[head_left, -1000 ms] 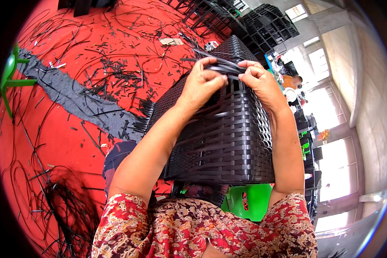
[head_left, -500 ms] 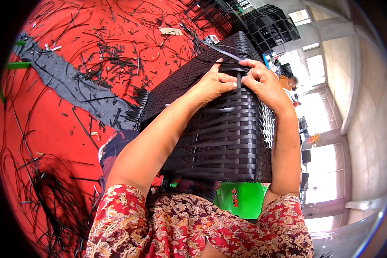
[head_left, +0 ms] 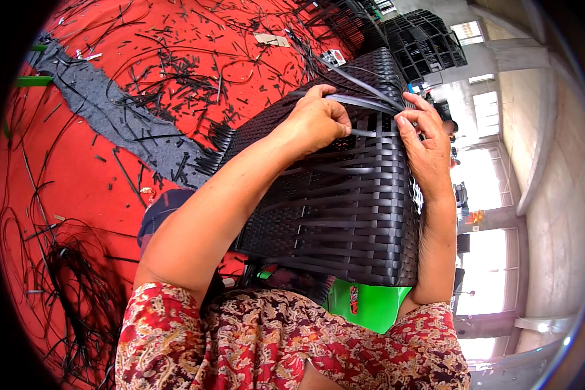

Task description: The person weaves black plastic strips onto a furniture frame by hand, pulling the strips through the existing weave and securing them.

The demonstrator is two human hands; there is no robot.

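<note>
A box-shaped black woven piece (head_left: 344, 214), made of flat plastic strips, stands tilted before me. My left hand (head_left: 318, 119) is closed over its upper side, thumb and fingers pinching a flat black strip (head_left: 369, 133) that runs toward the upright strips at the corner. At that corner my right hand (head_left: 424, 140) has its thumb and bent fingers against another strip, a shiny loose one (head_left: 364, 102) that arches between the hands. A long grey-looking strip end (head_left: 354, 79) trails away past the far side. The right fingertips partly cover the spot where the strips meet.
Red floor covering (head_left: 97, 208) is littered with black strip offcuts, beside a grey cloth band (head_left: 104, 110). A tangle of black strips (head_left: 78, 305) lies at lower left. Under the woven piece is a green plastic seat (head_left: 370, 305). Black frames (head_left: 422, 42) stand at the back.
My hands have moved apart: the left one slightly left and down with the strip, the right one rightward at the corner. The loose strip now arches out from the weave.
</note>
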